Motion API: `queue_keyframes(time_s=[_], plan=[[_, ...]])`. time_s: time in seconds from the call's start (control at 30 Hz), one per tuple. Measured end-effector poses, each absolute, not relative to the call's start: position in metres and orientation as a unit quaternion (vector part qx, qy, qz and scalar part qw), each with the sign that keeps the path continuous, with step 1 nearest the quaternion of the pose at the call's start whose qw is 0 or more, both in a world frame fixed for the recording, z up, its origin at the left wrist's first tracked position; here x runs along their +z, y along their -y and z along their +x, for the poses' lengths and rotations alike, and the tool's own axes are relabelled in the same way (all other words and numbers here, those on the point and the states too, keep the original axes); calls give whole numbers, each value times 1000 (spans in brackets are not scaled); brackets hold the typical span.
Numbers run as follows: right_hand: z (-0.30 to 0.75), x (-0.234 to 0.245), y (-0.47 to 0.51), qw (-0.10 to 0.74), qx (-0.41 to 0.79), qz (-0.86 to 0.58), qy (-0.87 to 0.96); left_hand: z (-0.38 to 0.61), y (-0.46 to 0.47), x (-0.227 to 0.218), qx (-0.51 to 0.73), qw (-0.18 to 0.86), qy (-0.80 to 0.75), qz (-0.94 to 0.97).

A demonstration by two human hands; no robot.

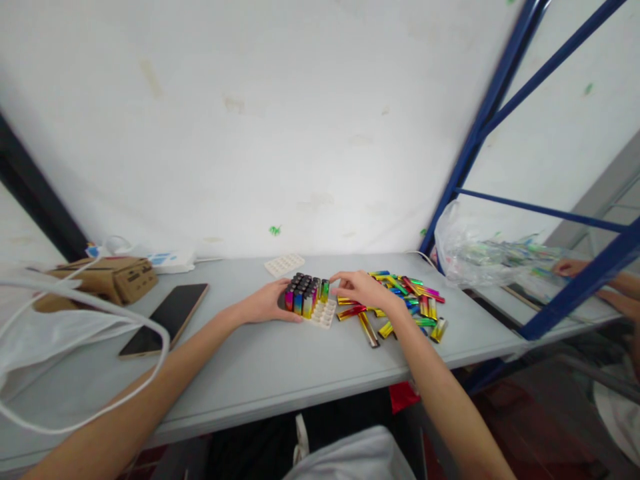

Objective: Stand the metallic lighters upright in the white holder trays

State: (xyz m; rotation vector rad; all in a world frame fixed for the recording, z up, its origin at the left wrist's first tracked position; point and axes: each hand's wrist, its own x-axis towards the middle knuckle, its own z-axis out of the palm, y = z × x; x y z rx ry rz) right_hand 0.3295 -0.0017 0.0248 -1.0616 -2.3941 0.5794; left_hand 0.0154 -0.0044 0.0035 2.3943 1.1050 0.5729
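Observation:
A white slotted tray [324,315] lies on the grey table [260,373], partly filled with upright shiny rainbow-coloured lighters [303,293]. My left hand [267,303] rests against the tray's left side, fingers curled on the standing lighters. My right hand [363,288] hovers at the tray's right edge, fingers pinched near the last standing lighter; whether it holds one is hidden. A loose pile of lighters [407,300] lies to the right of that hand.
A second empty white tray [284,264] lies near the wall. A phone [167,317] and a cardboard box [113,277] sit at left, with a white cable [75,303]. A plastic bag [480,257] and blue frame [475,127] stand right. Another person's hand [570,268] shows far right.

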Motion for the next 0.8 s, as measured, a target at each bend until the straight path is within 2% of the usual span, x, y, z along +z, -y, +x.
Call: queue_keyframes(time_s=[0.1,0.3,0.43,0.53,0.8], plan=[[353,33,-1,222,199,-418,858,16,5,3,212,221,-395,866],[364,29,-3,118,231,-467,845,15,4,3,207,223,-397,866],[357,20,-4,106,217,-468,850,15,4,2,212,228,-387,868],[357,23,-2,147,192,-466,851,15,3,2,209,231,-388,868],[354,49,8,345,201,-427,811,14,3,1,214,226,-392,866]])
